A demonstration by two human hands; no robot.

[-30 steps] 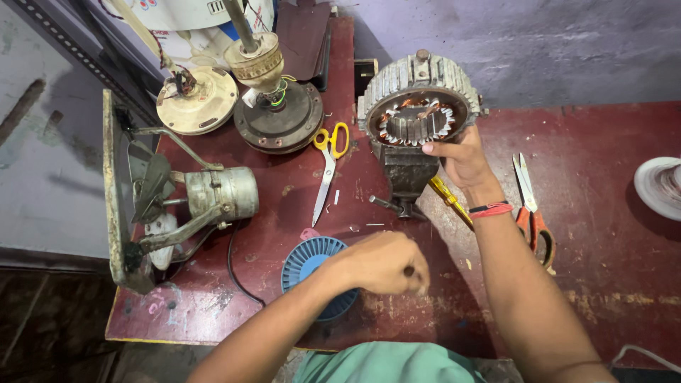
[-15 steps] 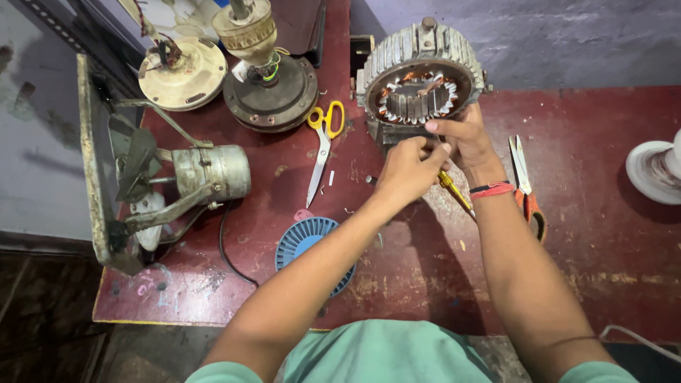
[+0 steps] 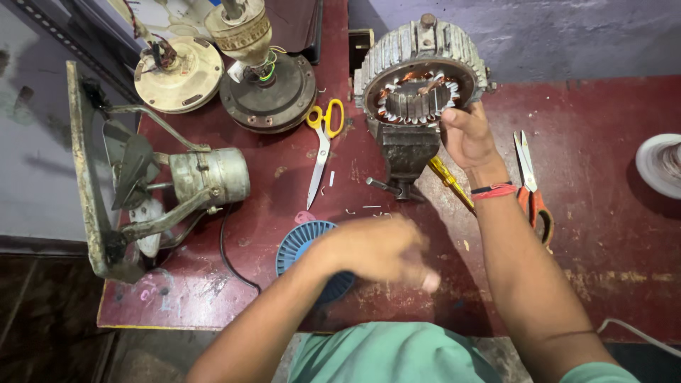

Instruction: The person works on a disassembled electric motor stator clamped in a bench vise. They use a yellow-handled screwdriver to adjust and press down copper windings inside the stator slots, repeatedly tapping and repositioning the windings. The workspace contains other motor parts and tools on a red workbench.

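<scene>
Lower centre of the frame, nearest the camera: left hand (image 3: 379,252), motion-blurred, over the near edge of the dark red worn wooden bench (image 3: 603,234). Fingers look loosely curled, but whether they pinch anything I cannot tell. It hangs just above and partly covers the round blue ribbed plastic fan cover (image 3: 301,245), lower centre-left.

Upper centre: right hand (image 3: 464,135), red and black bands at the wrist, fingers spread and wrapped on the right rim of the grey finned metal motor stator with copper windings (image 3: 418,67). Stator stands on edge on a dark metal foot, open bore facing the camera.

Judgement on doing this well: keep the rim grip firm so the housing cannot rock on its foot; keep fingertips off the copper coils and slot edges, which likely nick easily; bring the free hand in slowly.

Bench: yellow-handled scissors (image 3: 323,145) left of the stator; yellow-handled screwdriver (image 3: 450,183) partly under the right wrist; red-handled snips (image 3: 530,188) right of that forearm. Small wire offcuts scattered mid-bench.

Farther left: grey exhaust fan in a metal frame (image 3: 163,184), tipped on its side. Upper left: two round ceiling-fan motor bodies, one cream (image 3: 177,74), one dark (image 3: 269,92). Far right edge: white spool (image 3: 660,164), cut off. Behind: rough grey wall (image 3: 567,35).
</scene>
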